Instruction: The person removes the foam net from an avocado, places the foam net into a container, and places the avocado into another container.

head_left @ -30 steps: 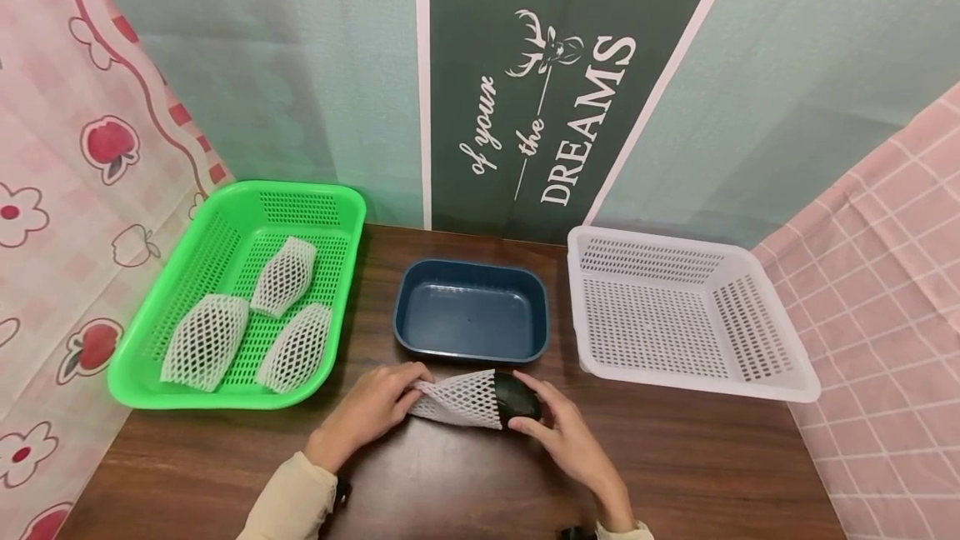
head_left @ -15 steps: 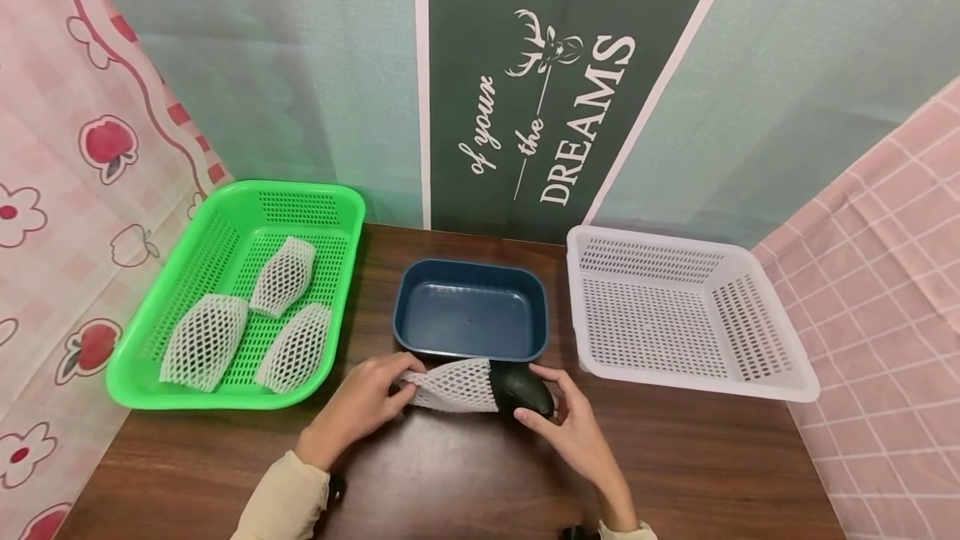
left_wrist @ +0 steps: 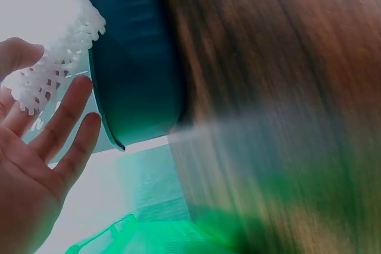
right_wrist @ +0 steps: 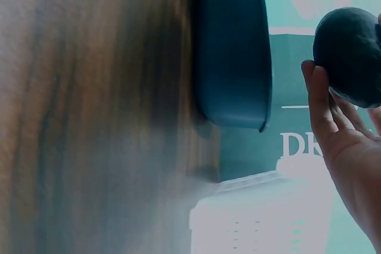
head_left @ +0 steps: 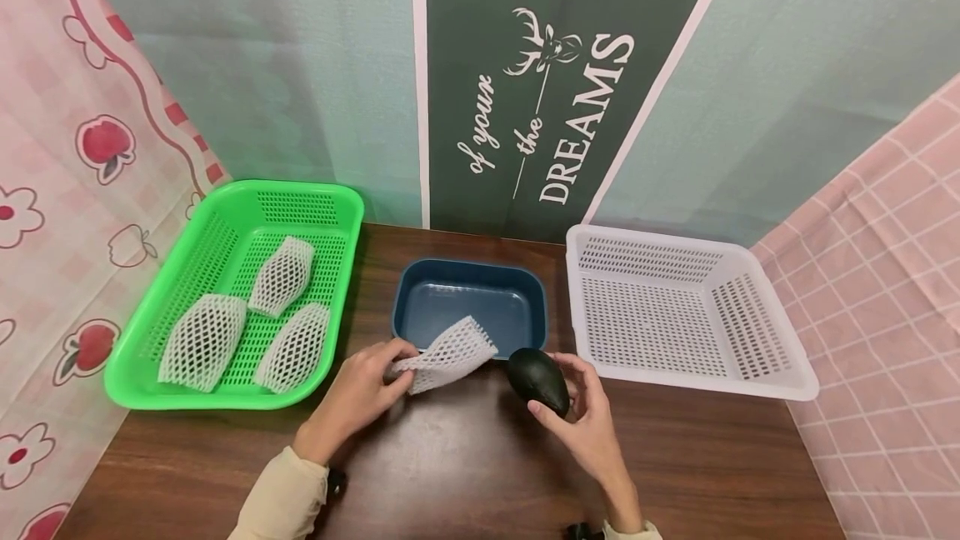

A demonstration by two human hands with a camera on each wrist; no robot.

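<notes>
My left hand (head_left: 360, 390) pinches one end of a white foam net sleeve (head_left: 453, 354). The sleeve's loose end hangs over the front rim of the blue basin (head_left: 401, 344). In the left wrist view, thumb and fingers hold the net sleeve (left_wrist: 56, 57). To the right, my right hand (head_left: 588, 415) grips a bare, dark avocado (head_left: 538, 380) between thumb and fingers, apart from the sleeve. The right wrist view shows the avocado (right_wrist: 351, 57) raised beside the basin. Nothing lies inside the basin.
At left, a green basket (head_left: 341, 340) holds 3 net-covered pieces, one of them a netted piece (head_left: 283, 275) at the back. A white basket (head_left: 780, 386) stands at right. Cloth curtains (head_left: 337, 65) close off the back and sides of the wooden table (head_left: 450, 482).
The avocado has come fully out of the net sleeve. My right hand has moved slightly right with it. The sleeve, still in my left hand, has swung up over the basin's rim.
</notes>
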